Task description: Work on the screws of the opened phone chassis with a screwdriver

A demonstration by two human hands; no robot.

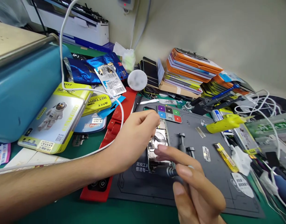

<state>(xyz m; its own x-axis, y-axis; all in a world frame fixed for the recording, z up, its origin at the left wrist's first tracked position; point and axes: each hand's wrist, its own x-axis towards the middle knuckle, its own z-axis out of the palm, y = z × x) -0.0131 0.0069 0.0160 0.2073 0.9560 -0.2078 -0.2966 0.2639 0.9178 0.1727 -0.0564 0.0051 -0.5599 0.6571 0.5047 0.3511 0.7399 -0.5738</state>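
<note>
An opened phone [160,140] with bare circuitry lies on a dark grey work mat [215,180]. My left hand [136,137] rests across the phone's upper left side, fingers curled and pinched at its top edge near a block of coloured squares [169,113]; what the fingertips hold is hidden. My right hand [194,189] is closed around a dark screwdriver [172,172], whose tip points at the phone's lower part. Two more dark screwdriver handles [186,146] lie on the mat just right of the phone.
A red tool [110,133] lies along the mat's left edge. Yellow battery boxes [56,118] and a blue machine [21,90] sit at left. A stack of orange phone cases [191,68], a yellow glue bottle [223,123], white cables [271,124] and tissue [241,158] crowd the right.
</note>
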